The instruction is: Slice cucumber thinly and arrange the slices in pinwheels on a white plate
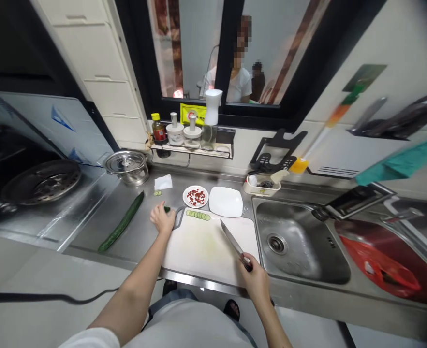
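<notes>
My left hand (162, 218) is at the left end of the white cutting board (206, 251), beside its grey handle, with its fingers round a dark green cucumber piece (167, 209). My right hand (255, 275) grips the black handle of a knife (231, 238), whose blade points up and left over the board. A row of thin cucumber slices (198, 215) lies along the board's far edge. Behind the board sit a plate of chopped red pieces (196, 196) and a bare white plate (226, 202). A long whole cucumber (122, 222) lies on the steel counter to the left.
A lidded steel pot (126, 167) stands at the back left, near a white tissue (163, 182) and a few slices. The sink (303, 241) adjoins the board on the right. A shelf (195, 151) holds bottles and jars. A person (240, 84) shows in the window.
</notes>
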Demonstrator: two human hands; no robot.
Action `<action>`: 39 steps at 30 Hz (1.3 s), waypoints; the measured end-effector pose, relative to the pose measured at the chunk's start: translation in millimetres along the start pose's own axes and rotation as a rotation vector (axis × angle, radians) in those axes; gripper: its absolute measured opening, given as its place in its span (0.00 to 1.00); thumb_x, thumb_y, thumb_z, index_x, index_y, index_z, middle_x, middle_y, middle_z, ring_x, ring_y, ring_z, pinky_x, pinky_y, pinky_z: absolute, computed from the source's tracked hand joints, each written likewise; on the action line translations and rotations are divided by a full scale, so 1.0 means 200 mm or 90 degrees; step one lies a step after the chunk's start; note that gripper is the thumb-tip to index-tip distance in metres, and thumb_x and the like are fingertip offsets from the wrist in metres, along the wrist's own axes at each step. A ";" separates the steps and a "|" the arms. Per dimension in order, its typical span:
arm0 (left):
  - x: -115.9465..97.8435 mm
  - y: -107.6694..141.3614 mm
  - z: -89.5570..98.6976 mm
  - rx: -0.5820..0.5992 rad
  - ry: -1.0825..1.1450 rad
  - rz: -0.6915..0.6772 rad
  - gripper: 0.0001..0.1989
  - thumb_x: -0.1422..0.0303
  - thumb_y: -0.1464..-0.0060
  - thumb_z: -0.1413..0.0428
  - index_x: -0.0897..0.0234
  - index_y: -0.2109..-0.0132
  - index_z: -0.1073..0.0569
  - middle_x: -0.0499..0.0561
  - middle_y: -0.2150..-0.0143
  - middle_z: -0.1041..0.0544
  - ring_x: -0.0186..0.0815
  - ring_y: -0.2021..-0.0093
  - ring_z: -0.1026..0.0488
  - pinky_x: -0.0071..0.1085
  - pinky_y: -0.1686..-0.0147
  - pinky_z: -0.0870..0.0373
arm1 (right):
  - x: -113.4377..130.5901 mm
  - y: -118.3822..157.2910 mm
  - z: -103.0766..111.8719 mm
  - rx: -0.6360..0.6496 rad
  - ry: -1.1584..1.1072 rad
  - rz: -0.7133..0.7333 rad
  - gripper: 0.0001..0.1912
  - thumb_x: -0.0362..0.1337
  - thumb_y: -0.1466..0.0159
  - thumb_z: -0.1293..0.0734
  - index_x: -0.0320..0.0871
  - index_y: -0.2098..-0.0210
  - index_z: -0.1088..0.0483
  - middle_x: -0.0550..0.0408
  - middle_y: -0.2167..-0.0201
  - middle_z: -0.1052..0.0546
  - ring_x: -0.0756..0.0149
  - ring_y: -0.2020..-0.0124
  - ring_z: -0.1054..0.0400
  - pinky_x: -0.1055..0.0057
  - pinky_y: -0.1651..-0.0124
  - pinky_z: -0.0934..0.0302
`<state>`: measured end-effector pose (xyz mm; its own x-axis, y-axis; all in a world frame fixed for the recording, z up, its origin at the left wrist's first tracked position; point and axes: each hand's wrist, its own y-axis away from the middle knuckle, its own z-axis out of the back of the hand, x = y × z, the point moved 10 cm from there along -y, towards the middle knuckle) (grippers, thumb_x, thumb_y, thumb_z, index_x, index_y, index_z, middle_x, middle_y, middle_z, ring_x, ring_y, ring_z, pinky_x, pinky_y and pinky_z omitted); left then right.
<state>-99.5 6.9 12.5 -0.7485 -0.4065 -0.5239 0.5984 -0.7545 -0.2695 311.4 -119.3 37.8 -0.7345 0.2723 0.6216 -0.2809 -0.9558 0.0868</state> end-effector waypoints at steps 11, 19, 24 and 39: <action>-0.63 0.46 -0.31 0.333 0.050 -0.332 0.16 0.67 0.44 0.50 0.59 0.48 0.29 0.55 0.54 0.28 0.43 0.50 0.35 0.38 0.49 0.42 | 0.00 0.02 -0.01 -0.004 -0.084 -0.030 0.24 0.51 0.41 0.43 0.42 0.61 0.25 0.49 0.71 0.22 0.62 0.71 0.30 0.73 0.70 0.41; -0.69 0.46 -0.39 0.399 -0.026 -0.325 0.13 0.67 0.41 0.51 0.60 0.52 0.27 0.57 0.54 0.30 0.44 0.50 0.35 0.39 0.48 0.44 | -0.03 0.06 0.00 0.016 -0.081 -0.041 0.23 0.50 0.39 0.43 0.42 0.59 0.26 0.49 0.69 0.22 0.62 0.68 0.29 0.73 0.68 0.40; -0.70 0.46 -0.38 0.388 0.023 -0.326 0.10 0.71 0.43 0.50 0.61 0.57 0.27 0.55 0.57 0.27 0.41 0.52 0.33 0.35 0.51 0.41 | -0.06 0.07 0.00 0.024 -0.081 -0.044 0.23 0.49 0.39 0.44 0.41 0.59 0.26 0.49 0.68 0.22 0.62 0.68 0.29 0.73 0.67 0.39; -0.56 0.55 -0.45 0.738 0.187 -0.319 0.10 0.72 0.52 0.47 0.62 0.65 0.21 0.49 0.65 0.20 0.36 0.62 0.26 0.28 0.58 0.33 | -0.02 0.07 -0.03 0.048 -0.042 -0.029 0.23 0.48 0.38 0.45 0.42 0.58 0.26 0.49 0.66 0.21 0.61 0.64 0.28 0.72 0.64 0.40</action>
<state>75.5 15.2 -30.6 -0.6384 0.0650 -0.7670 -0.4332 -0.8540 0.2882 307.3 -133.3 31.6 -0.6784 0.3107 0.6657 -0.2649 -0.9487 0.1729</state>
